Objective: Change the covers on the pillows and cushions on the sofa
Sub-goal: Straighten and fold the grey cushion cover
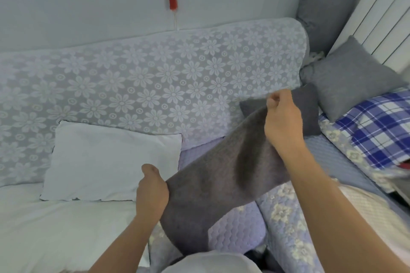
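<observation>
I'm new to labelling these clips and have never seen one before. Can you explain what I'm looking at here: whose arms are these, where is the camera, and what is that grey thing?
There is no machine here: the camera sits on a person's head and looks down at their own bare arms. The left hand and right hand each grip an edge of a grey cushion cover, holding it stretched above the sofa, which has a flowered lace throw. A bare white pillow leans on the backrest. At the right lie grey cushions and a blue checked pillow.
</observation>
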A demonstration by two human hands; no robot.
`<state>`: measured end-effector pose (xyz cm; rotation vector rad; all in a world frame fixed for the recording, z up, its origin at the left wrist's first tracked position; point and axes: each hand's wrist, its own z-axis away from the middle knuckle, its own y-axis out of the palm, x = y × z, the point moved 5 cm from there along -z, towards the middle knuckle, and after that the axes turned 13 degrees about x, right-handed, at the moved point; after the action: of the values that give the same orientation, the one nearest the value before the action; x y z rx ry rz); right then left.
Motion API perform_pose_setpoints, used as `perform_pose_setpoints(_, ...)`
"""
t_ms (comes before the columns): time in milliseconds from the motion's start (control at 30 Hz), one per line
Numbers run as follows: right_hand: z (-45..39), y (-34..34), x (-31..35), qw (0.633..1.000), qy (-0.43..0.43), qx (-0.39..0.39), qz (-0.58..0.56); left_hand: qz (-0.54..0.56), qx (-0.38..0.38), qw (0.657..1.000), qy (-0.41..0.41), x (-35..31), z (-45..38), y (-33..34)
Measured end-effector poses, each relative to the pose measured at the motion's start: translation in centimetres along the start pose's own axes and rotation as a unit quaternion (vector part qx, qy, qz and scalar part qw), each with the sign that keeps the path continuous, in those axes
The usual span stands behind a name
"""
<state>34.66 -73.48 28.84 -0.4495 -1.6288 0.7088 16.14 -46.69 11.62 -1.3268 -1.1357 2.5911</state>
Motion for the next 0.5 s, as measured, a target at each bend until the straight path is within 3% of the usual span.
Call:
perform_pose_setpoints(33,0.8,1.0,-0.5,1.000,0.010,0.026,0.014,0.045,0.014,0.999,-0.004,-0.8,-0.3,0.3)
perform_pose_setpoints(100,3.7,5.3,-1.0,0.984,-0.019,0.175,0.030,0.126,0.073,0.989,0.002,-3.0,-0.4,1.4)
perform_pose_setpoints(167,8.2,11.1,-1.4,0.929,-0.030,0.369,0.007,0.158,0.176,0.971,0.027,-5.4,0.0,3.5)
perform_pose_setpoints(233,11.5,15.3,-2.9,0.893,0.009,0.445,-0.069,0.122,0.274,0.953,0.047,-6.2,0.9,5.6)
perform_pose_setpoints(300,12.5,16.9,-4.9,0.905,0.041,0.409,-0.113,0.082,0.328,0.940,0.051,-5.1,1.3,6.6)
perform_pose_setpoints(367,13.1,16.9,-6.4,0.923,0.057,0.375,-0.070,0.083,0.382,0.920,0.028,-3.5,1.2,7.3)
perform_pose_setpoints(500,14.7,15.3,-9.9,0.944,0.187,0.271,-0.024,0.049,0.432,0.900,0.025,-3.1,1.1,9.8)
